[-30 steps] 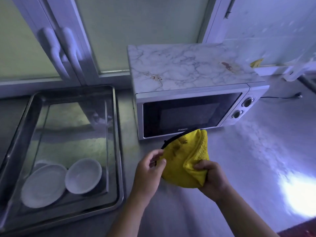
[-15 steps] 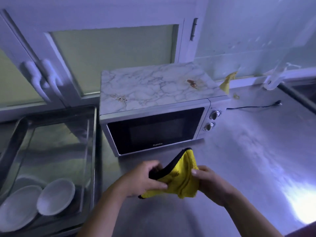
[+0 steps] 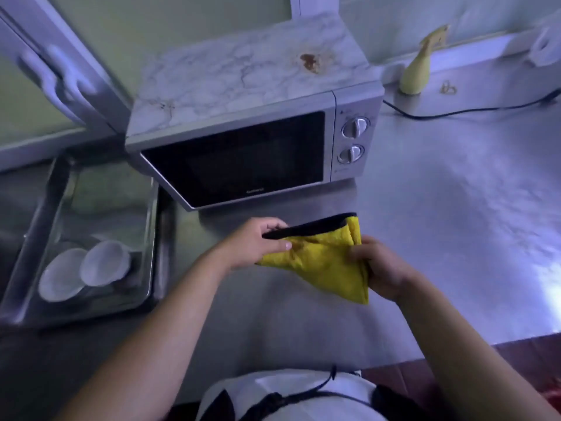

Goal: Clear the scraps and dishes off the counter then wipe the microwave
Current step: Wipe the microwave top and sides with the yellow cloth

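A silver microwave (image 3: 249, 123) with a marble-patterned top stands on the counter; a brown stain (image 3: 310, 62) marks its top right and a fainter one its left. In front of it I hold a folded yellow cloth (image 3: 328, 262) with a black edge. My left hand (image 3: 258, 243) pinches the black edge, and my right hand (image 3: 379, 268) grips the cloth's right side. A white plate (image 3: 59, 276) and a white bowl (image 3: 104, 262) lie in a metal tray (image 3: 151, 238) at the left.
A yellow scrap (image 3: 417, 72) leans against the wall ledge right of the microwave, with small bits (image 3: 448, 88) beside it. A black cord (image 3: 470, 110) runs along the counter (image 3: 455, 208). Cabinet doors with white handles (image 3: 60, 83) are behind at the left.
The view has tilted down and shifted, showing my torso. My hands have pulled the cloth wider apart, the left on the black edge, the right on the yellow side.
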A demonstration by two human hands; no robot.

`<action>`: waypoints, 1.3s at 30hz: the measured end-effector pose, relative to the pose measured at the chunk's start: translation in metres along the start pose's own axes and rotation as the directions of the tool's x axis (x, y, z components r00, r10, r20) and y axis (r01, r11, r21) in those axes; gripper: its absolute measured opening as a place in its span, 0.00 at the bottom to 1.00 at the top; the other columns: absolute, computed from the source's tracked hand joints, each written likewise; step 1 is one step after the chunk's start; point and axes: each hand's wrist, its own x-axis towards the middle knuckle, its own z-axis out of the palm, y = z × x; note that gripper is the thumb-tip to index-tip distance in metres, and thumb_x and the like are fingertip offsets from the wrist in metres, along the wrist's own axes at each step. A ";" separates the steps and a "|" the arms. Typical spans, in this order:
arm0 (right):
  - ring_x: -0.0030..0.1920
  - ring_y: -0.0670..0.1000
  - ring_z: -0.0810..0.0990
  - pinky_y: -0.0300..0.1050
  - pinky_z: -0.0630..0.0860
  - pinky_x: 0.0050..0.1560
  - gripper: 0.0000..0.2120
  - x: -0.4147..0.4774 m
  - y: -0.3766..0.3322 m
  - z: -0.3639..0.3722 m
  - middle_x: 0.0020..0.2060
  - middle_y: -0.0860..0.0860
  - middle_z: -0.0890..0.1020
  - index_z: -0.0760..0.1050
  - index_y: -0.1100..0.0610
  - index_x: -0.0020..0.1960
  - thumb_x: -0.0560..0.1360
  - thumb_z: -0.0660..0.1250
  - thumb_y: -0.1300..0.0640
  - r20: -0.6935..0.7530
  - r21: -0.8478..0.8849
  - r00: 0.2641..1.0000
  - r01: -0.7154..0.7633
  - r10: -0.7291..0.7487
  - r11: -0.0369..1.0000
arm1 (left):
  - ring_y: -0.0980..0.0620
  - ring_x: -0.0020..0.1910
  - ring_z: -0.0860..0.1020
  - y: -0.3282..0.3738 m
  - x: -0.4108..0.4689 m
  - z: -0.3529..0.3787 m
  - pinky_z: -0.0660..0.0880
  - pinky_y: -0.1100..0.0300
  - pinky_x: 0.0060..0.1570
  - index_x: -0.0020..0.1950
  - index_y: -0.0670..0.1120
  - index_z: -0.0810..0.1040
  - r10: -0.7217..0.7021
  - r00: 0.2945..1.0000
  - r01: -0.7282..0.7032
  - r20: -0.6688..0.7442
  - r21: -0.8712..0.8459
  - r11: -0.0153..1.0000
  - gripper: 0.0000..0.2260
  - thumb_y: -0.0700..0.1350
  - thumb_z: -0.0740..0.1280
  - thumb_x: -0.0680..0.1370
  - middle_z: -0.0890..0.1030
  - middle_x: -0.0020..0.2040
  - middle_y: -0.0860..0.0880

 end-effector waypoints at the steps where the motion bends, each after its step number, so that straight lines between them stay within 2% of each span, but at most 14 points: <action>1: 0.51 0.60 0.85 0.54 0.84 0.50 0.13 0.000 0.003 -0.006 0.52 0.60 0.86 0.81 0.63 0.55 0.74 0.62 0.69 0.019 0.004 1.000 -0.023 0.023 1.000 | 0.60 0.39 0.77 -0.001 0.002 0.006 0.73 0.66 0.41 0.51 0.46 0.82 -0.017 1.000 0.017 -0.003 0.007 1.000 0.07 0.36 0.74 0.75 0.83 0.41 0.55; 2: 0.51 0.59 0.86 0.52 0.84 0.47 0.12 -0.001 0.006 -0.011 0.52 0.59 0.86 0.81 0.62 0.56 0.74 0.67 0.65 0.029 -0.004 0.998 -0.053 0.053 0.999 | 0.60 0.39 0.78 -0.001 0.003 0.013 0.73 0.66 0.40 0.50 0.47 0.82 -0.036 0.999 0.036 0.017 0.011 0.999 0.07 0.36 0.74 0.75 0.83 0.40 0.56; 5: 0.52 0.58 0.86 0.51 0.84 0.48 0.22 -0.004 0.015 -0.023 0.52 0.58 0.86 0.81 0.61 0.59 0.68 0.76 0.53 0.046 -0.081 0.989 -0.135 0.139 0.988 | 0.59 0.40 0.79 -0.001 0.004 0.037 0.74 0.65 0.43 0.50 0.46 0.81 -0.081 0.993 0.079 0.091 0.027 0.996 0.08 0.34 0.72 0.75 0.83 0.42 0.54; 9: 0.52 0.58 0.86 0.51 0.84 0.45 0.17 -0.013 0.022 -0.037 0.53 0.59 0.86 0.80 0.61 0.61 0.75 0.71 0.53 0.038 0.005 0.990 -0.134 0.134 0.991 | 0.58 0.42 0.78 -0.004 0.001 0.059 0.73 0.67 0.46 0.55 0.42 0.81 -0.106 0.994 0.106 -0.003 -0.001 0.994 0.09 0.35 0.72 0.76 0.82 0.47 0.47; 12: 0.54 0.58 0.86 0.50 0.83 0.44 0.21 -0.020 0.015 -0.046 0.55 0.59 0.85 0.80 0.61 0.61 0.73 0.71 0.50 0.057 0.075 0.994 -0.097 0.093 0.992 | 0.55 0.44 0.78 -0.001 -0.002 0.068 0.72 0.64 0.46 0.54 0.42 0.82 -0.103 0.990 0.098 -0.097 -0.055 0.994 0.07 0.37 0.72 0.76 0.83 0.48 0.46; 15: 0.56 0.58 0.85 0.49 0.82 0.49 0.26 -0.030 -0.005 -0.053 0.58 0.60 0.84 0.83 0.61 0.58 0.68 0.78 0.44 0.201 0.049 0.977 -0.080 0.068 0.996 | 0.56 0.44 0.79 0.007 -0.001 0.068 0.73 0.65 0.45 0.54 0.43 0.82 -0.043 0.994 0.031 -0.102 -0.115 0.993 0.08 0.36 0.72 0.76 0.83 0.48 0.47; 18: 0.59 0.59 0.83 0.51 0.81 0.55 0.31 -0.036 -0.031 -0.055 0.60 0.60 0.83 0.83 0.59 0.60 0.61 0.83 0.46 0.363 0.008 0.930 -0.068 0.060 0.998 | 0.54 0.48 0.80 0.028 -0.001 0.059 0.74 0.62 0.50 0.53 0.46 0.83 0.052 0.996 -0.062 -0.066 -0.151 0.987 0.08 0.36 0.72 0.76 0.84 0.49 0.48; 21: 0.65 0.61 0.79 0.57 0.77 0.63 0.29 -0.034 -0.056 -0.046 0.66 0.61 0.79 0.80 0.59 0.65 0.67 0.79 0.50 0.375 0.050 0.923 -0.113 0.086 0.992 | 0.55 0.45 0.81 0.055 0.001 0.044 0.76 0.64 0.48 0.50 0.49 0.84 0.132 0.985 -0.149 -0.114 -0.159 0.976 0.08 0.37 0.74 0.75 0.85 0.47 0.49; 25: 0.55 0.58 0.85 0.52 0.83 0.50 0.15 -0.033 -0.090 -0.023 0.57 0.58 0.85 0.83 0.58 0.60 0.77 0.68 0.53 0.126 -0.021 0.991 0.048 -0.045 0.999 | 0.58 0.46 0.82 0.081 0.006 0.021 0.76 0.63 0.50 0.49 0.53 0.85 0.192 0.965 -0.206 -0.178 -0.063 0.977 0.07 0.45 0.77 0.72 0.86 0.47 0.52; 28: 0.50 0.59 0.86 0.57 0.83 0.49 0.10 -0.038 -0.112 -0.013 0.49 0.58 0.87 0.83 0.56 0.55 0.78 0.69 0.52 -0.112 -0.175 0.957 0.245 -0.267 0.954 | 0.59 0.51 0.82 0.090 0.011 0.002 0.75 0.62 0.54 0.49 0.57 0.85 0.216 0.927 -0.236 -0.308 -0.029 0.971 0.07 0.52 0.75 0.72 0.86 0.49 0.55; 31: 0.43 0.58 0.87 0.51 0.83 0.36 0.09 -0.046 -0.132 -0.016 0.45 0.58 0.87 0.85 0.55 0.47 0.79 0.68 0.52 -0.163 -0.111 0.938 0.292 -0.307 0.950 | 0.55 0.56 0.82 0.092 0.014 -0.021 0.75 0.58 0.58 0.48 0.53 0.86 0.264 0.887 -0.309 -0.378 -0.063 0.949 0.05 0.48 0.70 0.79 0.86 0.52 0.54; 36: 0.46 0.60 0.85 0.54 0.80 0.45 0.15 -0.040 -0.159 -0.035 0.46 0.59 0.87 0.80 0.59 0.56 0.79 0.68 0.48 -0.415 0.121 0.896 0.228 -0.159 0.966 | 0.54 0.57 0.82 0.082 0.015 -0.055 0.78 0.57 0.55 0.49 0.46 0.85 0.249 0.849 -0.338 -0.466 -0.116 0.934 0.11 0.42 0.63 0.83 0.86 0.53 0.54; 38: 0.51 0.61 0.84 0.59 0.80 0.52 0.18 -0.032 -0.171 -0.040 0.51 0.60 0.85 0.79 0.61 0.60 0.80 0.67 0.47 -0.487 0.170 0.855 0.294 -0.179 0.941 | 0.52 0.55 0.83 0.071 0.015 -0.068 0.78 0.57 0.54 0.50 0.47 0.85 0.211 0.774 -0.370 -0.596 -0.156 0.916 0.12 0.42 0.61 0.84 0.86 0.52 0.52; 39: 0.53 0.61 0.83 0.60 0.78 0.57 0.19 -0.026 -0.177 -0.042 0.54 0.60 0.84 0.78 0.61 0.62 0.80 0.66 0.47 -0.532 0.145 0.817 0.346 -0.222 0.927 | 0.52 0.55 0.82 0.065 0.014 -0.077 0.77 0.57 0.56 0.51 0.47 0.84 0.177 0.700 -0.396 -0.692 -0.170 0.903 0.12 0.43 0.61 0.84 0.86 0.50 0.51</action>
